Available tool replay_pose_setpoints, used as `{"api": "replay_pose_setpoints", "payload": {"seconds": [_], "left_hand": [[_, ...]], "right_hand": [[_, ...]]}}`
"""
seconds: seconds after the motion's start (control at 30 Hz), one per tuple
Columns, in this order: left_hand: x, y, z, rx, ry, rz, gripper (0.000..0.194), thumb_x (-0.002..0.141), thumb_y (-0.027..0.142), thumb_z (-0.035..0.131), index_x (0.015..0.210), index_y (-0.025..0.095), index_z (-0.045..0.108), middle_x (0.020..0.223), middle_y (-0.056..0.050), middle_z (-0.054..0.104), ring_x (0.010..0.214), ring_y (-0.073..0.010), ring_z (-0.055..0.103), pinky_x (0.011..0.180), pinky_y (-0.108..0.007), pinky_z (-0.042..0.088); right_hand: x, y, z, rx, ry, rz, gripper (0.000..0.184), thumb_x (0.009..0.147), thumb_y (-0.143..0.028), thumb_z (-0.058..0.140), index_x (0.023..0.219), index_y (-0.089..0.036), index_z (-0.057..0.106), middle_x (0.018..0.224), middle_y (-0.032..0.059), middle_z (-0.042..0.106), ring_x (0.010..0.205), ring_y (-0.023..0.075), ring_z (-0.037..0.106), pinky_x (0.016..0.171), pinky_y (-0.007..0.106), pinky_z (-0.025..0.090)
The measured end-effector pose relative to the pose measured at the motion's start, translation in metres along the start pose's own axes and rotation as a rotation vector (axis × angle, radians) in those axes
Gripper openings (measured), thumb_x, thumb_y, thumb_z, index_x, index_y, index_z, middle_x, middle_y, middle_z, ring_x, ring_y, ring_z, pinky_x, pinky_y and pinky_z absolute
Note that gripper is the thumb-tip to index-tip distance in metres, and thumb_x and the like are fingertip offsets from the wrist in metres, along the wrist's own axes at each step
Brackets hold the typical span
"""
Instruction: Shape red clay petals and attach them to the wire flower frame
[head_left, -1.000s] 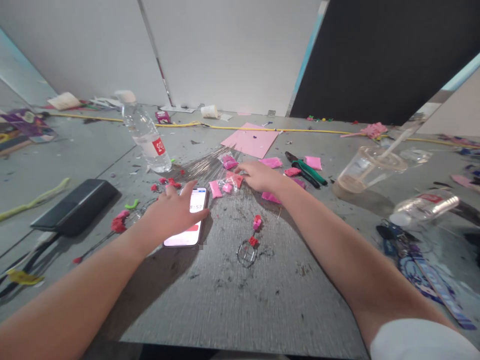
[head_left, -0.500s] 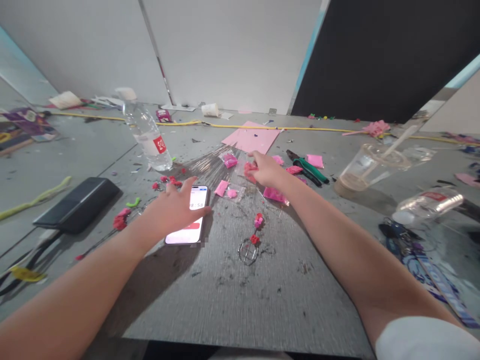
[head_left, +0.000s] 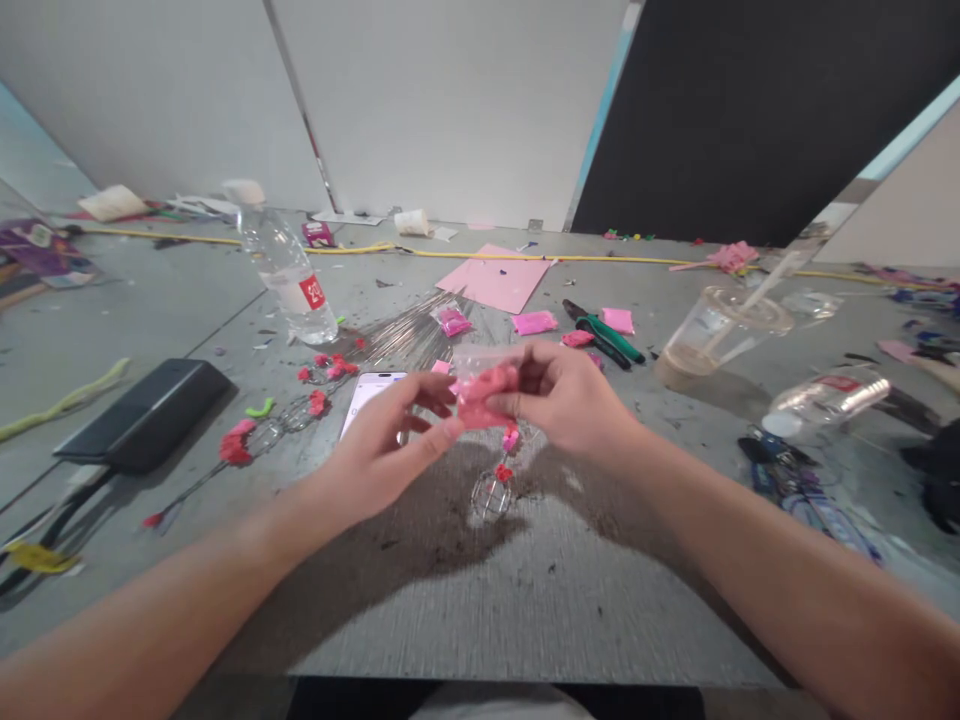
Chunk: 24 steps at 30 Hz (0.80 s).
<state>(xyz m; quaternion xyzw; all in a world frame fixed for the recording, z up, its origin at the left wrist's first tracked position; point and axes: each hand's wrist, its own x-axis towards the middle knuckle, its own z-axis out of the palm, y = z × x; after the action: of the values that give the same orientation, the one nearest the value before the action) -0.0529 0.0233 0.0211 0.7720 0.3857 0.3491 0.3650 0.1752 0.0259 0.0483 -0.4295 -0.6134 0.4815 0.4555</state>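
Mid-frame, the right hand is pinching a red packet, likely steadying it beside the loosely spread left hand.

A clear plastic packet is filled with coral red. The flat grey table is patterned with fine pale streaks and dark smudges. The square paper sheet is coloured pale pink. The long-handled pliers are coloured green and black. The clear plastic bottle is capped in white and labelled in red and white.
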Motion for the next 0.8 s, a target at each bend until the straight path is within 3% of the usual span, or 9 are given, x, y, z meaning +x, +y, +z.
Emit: {"api": "replay_pose_setpoints", "payload": {"seconds": [0.07, 0.13, 0.2, 0.33, 0.43, 0.63, 0.8], "left_hand": [[-0.010, 0.007, 0.014, -0.149, -0.056, -0.019, 0.028, 0.100, 0.043, 0.059, 0.116, 0.020, 0.062, 0.107, -0.009, 0.069, 0.095, -0.0203, 0.067, 0.076, -0.033, 0.060], [-0.016, 0.012, 0.023, -0.203, -0.074, -0.060, 0.022, 0.102, 0.040, 0.058, 0.109, 0.020, 0.064, 0.099, -0.006, 0.069, 0.087, -0.0183, 0.067, 0.070, -0.031, 0.059], [-0.017, 0.017, 0.025, -0.179, -0.126, -0.054, 0.020, 0.102, 0.038, 0.057, 0.100, 0.019, 0.064, 0.092, -0.005, 0.069, 0.081, -0.0168, 0.066, 0.066, -0.029, 0.057], [-0.013, 0.021, 0.020, -0.006, -0.163, 0.096, 0.016, 0.101, 0.028, 0.058, 0.089, 0.019, 0.064, 0.083, -0.002, 0.067, 0.076, -0.0137, 0.062, 0.065, -0.025, 0.052], [-0.012, 0.022, 0.018, 0.075, -0.165, 0.196, 0.012, 0.099, 0.025, 0.060, 0.089, 0.019, 0.063, 0.084, -0.002, 0.066, 0.077, -0.0138, 0.060, 0.068, -0.025, 0.051], [-0.014, 0.022, 0.018, 0.063, -0.238, 0.209, 0.013, 0.099, 0.032, 0.063, 0.097, 0.019, 0.068, 0.087, -0.002, 0.067, 0.080, -0.0161, 0.062, 0.073, -0.028, 0.050], [-0.014, 0.019, 0.013, 0.112, -0.227, 0.257, 0.008, 0.099, 0.024, 0.062, 0.102, 0.020, 0.068, 0.092, -0.002, 0.069, 0.083, -0.0154, 0.064, 0.075, -0.028, 0.049]], "right_hand": [[-0.023, 0.002, 0.007, 0.031, -0.017, 0.060, 0.023, 0.081, -0.018, 0.080, 0.098, -0.019, 0.065, 0.099, 0.0067, 0.078, 0.093, 0.0211, 0.076, 0.089, 0.041, 0.065], [-0.042, 0.003, 0.011, 0.015, -0.053, 0.080, 0.026, 0.080, -0.022, 0.082, 0.099, -0.018, 0.066, 0.097, 0.0067, 0.078, 0.092, 0.0207, 0.076, 0.084, 0.037, 0.065], [-0.054, 0.002, 0.012, -0.039, -0.076, 0.067, 0.027, 0.084, -0.029, 0.079, 0.107, -0.019, 0.069, 0.100, 0.0069, 0.077, 0.088, 0.0194, 0.075, 0.077, 0.033, 0.063], [-0.063, 0.006, 0.009, -0.268, -0.010, -0.103, 0.011, 0.091, -0.031, 0.073, 0.092, -0.020, 0.073, 0.090, 0.0046, 0.076, 0.083, 0.0183, 0.071, 0.074, 0.031, 0.058], [-0.065, 0.013, 0.010, -0.343, 0.028, -0.169, 0.015, 0.094, -0.030, 0.071, 0.083, -0.020, 0.072, 0.083, 0.0039, 0.075, 0.081, 0.0186, 0.068, 0.075, 0.033, 0.055], [-0.073, 0.026, 0.018, -0.255, 0.075, -0.271, 0.019, 0.095, -0.029, 0.070, 0.078, -0.020, 0.072, 0.075, 0.0019, 0.072, 0.071, 0.0149, 0.064, 0.069, 0.029, 0.050], [-0.074, 0.028, 0.012, -0.232, 0.029, -0.361, 0.010, 0.095, -0.029, 0.070, 0.093, -0.020, 0.074, 0.091, 0.0054, 0.074, 0.083, 0.0172, 0.067, 0.078, 0.033, 0.054]]}}
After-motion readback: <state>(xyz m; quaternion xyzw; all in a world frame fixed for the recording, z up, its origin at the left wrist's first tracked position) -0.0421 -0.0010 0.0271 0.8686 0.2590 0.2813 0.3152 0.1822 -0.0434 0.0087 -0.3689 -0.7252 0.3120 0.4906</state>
